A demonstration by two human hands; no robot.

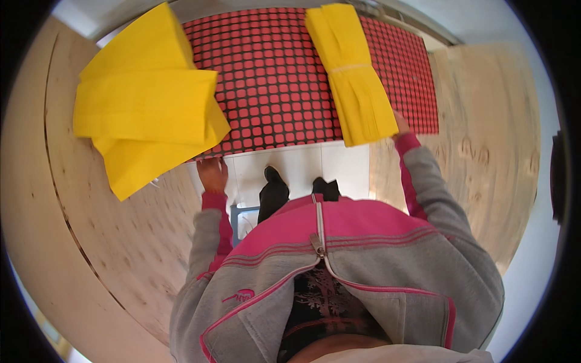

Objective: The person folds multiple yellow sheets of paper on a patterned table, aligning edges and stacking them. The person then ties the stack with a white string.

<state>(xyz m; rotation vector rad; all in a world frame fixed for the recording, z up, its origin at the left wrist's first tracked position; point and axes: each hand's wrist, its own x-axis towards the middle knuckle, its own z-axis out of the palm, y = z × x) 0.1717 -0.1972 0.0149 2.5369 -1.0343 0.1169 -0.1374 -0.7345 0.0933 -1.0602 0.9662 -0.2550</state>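
Note:
My left hand (212, 175) is at the near edge of a red-and-black checked surface (266, 78), its fingertips hidden at that edge. Beside it, on the far left, lies a loose stack of yellow folded sheets (145, 106), fanned out and hanging over the near edge. My right hand (402, 124) is at the near end of a yellow bundle (354, 78), which is gathered lengthwise and tied round the middle with a pale band. The bundle hides most of that hand's fingers, so its grip does not show.
Wooden boards stand on the left (121, 242) and right (484, 133). Below the checked surface are white floor tiles (302, 160) and my dark shoes (273, 175). A grey-blue framed object (236, 213) sits low by my left sleeve.

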